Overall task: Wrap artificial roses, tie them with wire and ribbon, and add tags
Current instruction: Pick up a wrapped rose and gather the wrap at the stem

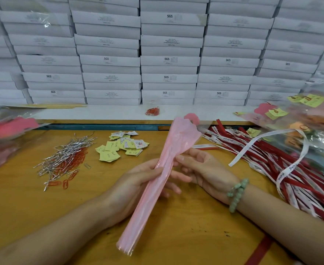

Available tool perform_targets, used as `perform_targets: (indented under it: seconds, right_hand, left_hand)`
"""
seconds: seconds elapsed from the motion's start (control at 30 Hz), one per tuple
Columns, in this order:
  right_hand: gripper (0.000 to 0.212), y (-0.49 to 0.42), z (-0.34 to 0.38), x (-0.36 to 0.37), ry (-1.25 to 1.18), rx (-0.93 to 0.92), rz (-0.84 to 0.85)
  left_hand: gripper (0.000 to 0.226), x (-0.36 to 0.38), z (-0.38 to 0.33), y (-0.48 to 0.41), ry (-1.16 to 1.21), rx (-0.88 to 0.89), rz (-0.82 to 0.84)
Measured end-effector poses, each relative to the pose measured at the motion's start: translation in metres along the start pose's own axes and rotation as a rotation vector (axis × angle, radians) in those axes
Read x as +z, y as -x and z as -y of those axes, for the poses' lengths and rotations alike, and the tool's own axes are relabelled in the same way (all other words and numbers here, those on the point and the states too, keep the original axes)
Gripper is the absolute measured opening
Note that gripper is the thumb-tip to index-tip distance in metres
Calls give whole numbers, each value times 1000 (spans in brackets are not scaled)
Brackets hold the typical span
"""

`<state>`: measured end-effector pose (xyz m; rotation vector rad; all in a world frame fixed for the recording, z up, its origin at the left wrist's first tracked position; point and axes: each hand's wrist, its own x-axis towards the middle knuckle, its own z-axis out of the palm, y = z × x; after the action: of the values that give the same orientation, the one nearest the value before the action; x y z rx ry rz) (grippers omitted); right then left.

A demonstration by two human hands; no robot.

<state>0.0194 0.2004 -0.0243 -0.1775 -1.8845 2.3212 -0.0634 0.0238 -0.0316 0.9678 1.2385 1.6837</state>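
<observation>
A rose wrapped in a long pink cellophane cone (165, 169) lies tilted across the middle of the table, wide end up and away from me. My left hand (138, 180) grips its narrow middle from the left. My right hand (201, 169), with a green bead bracelet on the wrist, holds the same spot from the right, palm up. To the left lies a heap of silver wire ties (65, 155) mixed with red paper clips. Yellow and white tags (122, 145) lie behind the hands. Red and white ribbons (272, 155) are spread at the right.
Stacked white boxes (168, 60) form a wall behind a white shelf (109, 112) that carries a small bag of red clips (153, 111). Finished wrapped flowers with yellow tags (306, 115) pile at the right. Pink wrapped items in plastic (6, 134) lie at the left.
</observation>
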Motion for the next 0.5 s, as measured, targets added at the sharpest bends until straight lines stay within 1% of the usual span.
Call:
perform_targets:
  seconds: [0.1, 0.23, 0.33, 0.4, 0.47, 0.5]
  right_hand:
    - [34, 0, -1, 0, 19, -12, 7]
    - [25, -1, -1, 1, -2, -28, 26]
    - [17, -2, -1, 0, -6, -34, 41]
    - [18, -2, -1, 0, 8, -31, 56]
    - [27, -1, -1, 0, 15, -33, 72]
    - [32, -1, -1, -1, 20, -37, 83]
  left_hand:
    - [36, 1, 2, 2, -35, -14, -55]
    - [45, 3, 3, 2, -82, -70, -136]
    - [44, 6, -2, 2, -77, -112, -155]
    - [42, 7, -2, 1, -76, -101, -169]
    - [41, 8, -3, 0, -80, -131, -190]
    - [40, 7, -3, 0, -30, -139, -190]
